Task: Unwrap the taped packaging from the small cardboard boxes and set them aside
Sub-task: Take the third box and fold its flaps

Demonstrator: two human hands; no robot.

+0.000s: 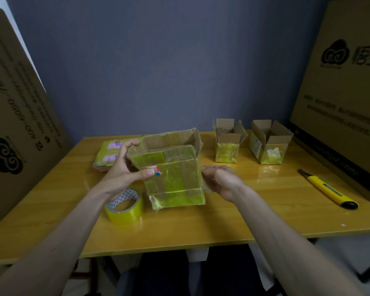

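While held upright above the table, the taped box sits between both hands: left hand pinches its left flap and front, right hand apparently cups its right side, fingers hidden.

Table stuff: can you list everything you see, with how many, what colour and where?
held box: 1, brown with yellow tape, open top, centre
opened boxes: 2, brown and yellow, back right
taped packages: stack, yellow, back left
tape roll: 1, yellow, front left
utility knife: 1, yellow and black, right
table: 1, yellow wood
big cartons: 2, brown, both sides
left hand: grips box
right hand: holds box's right side
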